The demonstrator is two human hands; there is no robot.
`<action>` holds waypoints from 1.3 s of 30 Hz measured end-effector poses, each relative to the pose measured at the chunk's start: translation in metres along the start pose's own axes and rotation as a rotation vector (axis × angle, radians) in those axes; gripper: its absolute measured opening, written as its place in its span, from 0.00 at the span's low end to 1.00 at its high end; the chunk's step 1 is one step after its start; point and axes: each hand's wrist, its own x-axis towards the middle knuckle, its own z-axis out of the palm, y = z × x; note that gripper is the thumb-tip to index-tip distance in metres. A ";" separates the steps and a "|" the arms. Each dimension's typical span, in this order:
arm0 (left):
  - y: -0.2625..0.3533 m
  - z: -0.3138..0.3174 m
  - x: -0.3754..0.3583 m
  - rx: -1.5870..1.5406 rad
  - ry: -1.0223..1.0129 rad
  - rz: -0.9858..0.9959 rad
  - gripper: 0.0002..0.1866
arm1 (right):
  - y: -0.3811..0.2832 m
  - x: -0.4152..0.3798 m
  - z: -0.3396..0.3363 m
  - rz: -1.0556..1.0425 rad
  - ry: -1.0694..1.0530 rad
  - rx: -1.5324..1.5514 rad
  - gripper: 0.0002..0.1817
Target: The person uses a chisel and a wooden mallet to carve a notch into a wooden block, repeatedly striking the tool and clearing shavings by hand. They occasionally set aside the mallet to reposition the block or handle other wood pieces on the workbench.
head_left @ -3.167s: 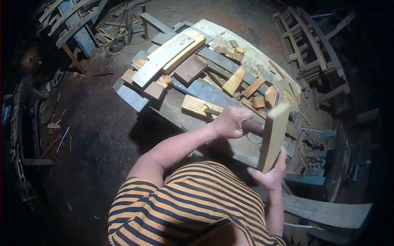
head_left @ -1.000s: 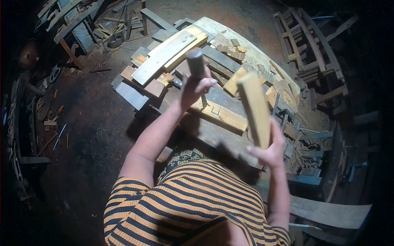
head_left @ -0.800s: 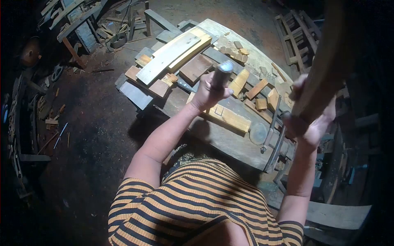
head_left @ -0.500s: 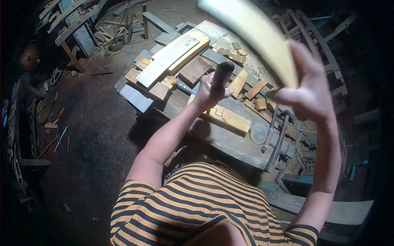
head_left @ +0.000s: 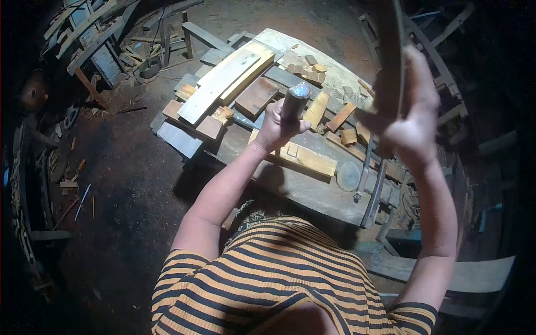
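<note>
My left hand [head_left: 277,131] is wrapped round the thick handle of a chisel [head_left: 296,100], which stands nearly upright over a pale wooden piece [head_left: 312,162]. A rectangle is marked on that piece, close to the chisel. Little of the blade shows below my fist. On the right, my right hand [head_left: 416,125] is raised and closed round the lower end of a wooden board [head_left: 391,56]. The board points up out of view, and its near side is dark and blurred.
The workbench [head_left: 318,201] carries a long pale plank [head_left: 220,84], a reddish wood block [head_left: 257,95] and several small offcuts. Beside a round disc [head_left: 348,176] lies a metal clamp [head_left: 373,192]. Timber scraps [head_left: 134,56] lie on the floor at the upper left.
The board in my right hand has swung from slanting left to nearly upright, turning its face away. My left hand still grips the chisel, whose top now tilts more toward view.
</note>
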 end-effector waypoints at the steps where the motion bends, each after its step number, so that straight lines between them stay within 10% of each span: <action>1: 0.000 -0.001 0.000 0.026 -0.020 -0.038 0.16 | 0.013 -0.007 0.005 -0.091 -0.153 -0.044 0.40; 5: 0.001 0.002 -0.004 -0.067 0.002 0.020 0.09 | 0.033 -0.022 0.005 0.410 -0.502 -0.154 0.37; 7: 0.004 -0.002 -0.010 0.005 0.147 0.079 0.06 | 0.043 -0.033 0.002 0.288 -0.424 -0.258 0.36; 11: -0.007 -0.026 -0.010 -0.253 0.322 0.038 0.07 | 0.092 -0.099 0.034 0.683 -0.301 0.076 0.44; 24: -0.018 -0.039 -0.023 -0.527 0.878 0.036 0.08 | 0.145 -0.171 0.091 0.912 -0.508 -0.263 0.56; 39: -0.004 -0.025 -0.011 -0.422 0.356 0.097 0.08 | 0.146 -0.178 0.091 0.877 -0.444 -0.248 0.50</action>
